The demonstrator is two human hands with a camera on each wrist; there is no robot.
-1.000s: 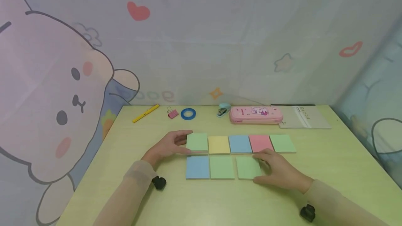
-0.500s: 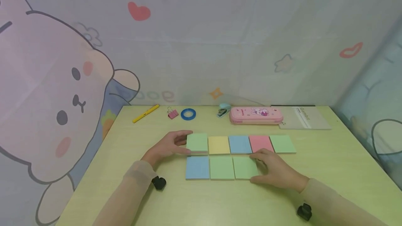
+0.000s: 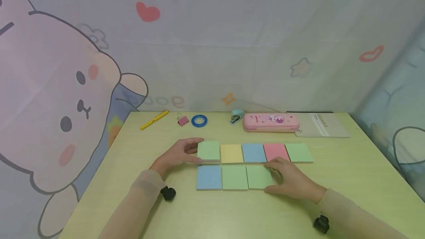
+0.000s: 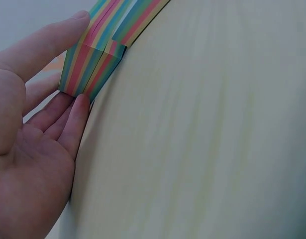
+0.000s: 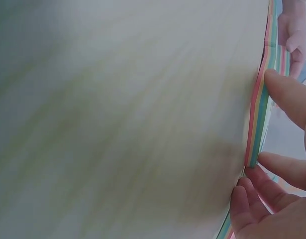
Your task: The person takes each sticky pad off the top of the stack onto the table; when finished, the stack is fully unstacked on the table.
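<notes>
My left hand [image 3: 180,153] grips a taller stack of sticky note pads [image 3: 208,151] with a green top, at the left end of the back row. Striped edges of the stack [image 4: 88,64] show between thumb and fingers in the left wrist view. At the right end of the front row, my right hand [image 3: 292,180] holds a green sticky note pad [image 3: 258,177] by its near and far edges. Another green pad [image 3: 234,177] and a blue pad [image 3: 208,177] lie to its left. Behind them are yellow [image 3: 231,153], blue [image 3: 254,152], pink [image 3: 275,151] and green pads [image 3: 299,152].
Along the table's back lie a yellow pen [image 3: 154,120], a pink binder clip [image 3: 182,120], a blue tape roll [image 3: 199,121], a small stapler [image 3: 236,116], a pink pencil case [image 3: 270,122] and a notebook [image 3: 327,124]. A printed curtain [image 3: 212,47] hangs behind.
My right hand has slid its green pad left, closing the gap to the middle green pad. In the last half second both hands have stayed put. The left hand has kept its place throughout.
</notes>
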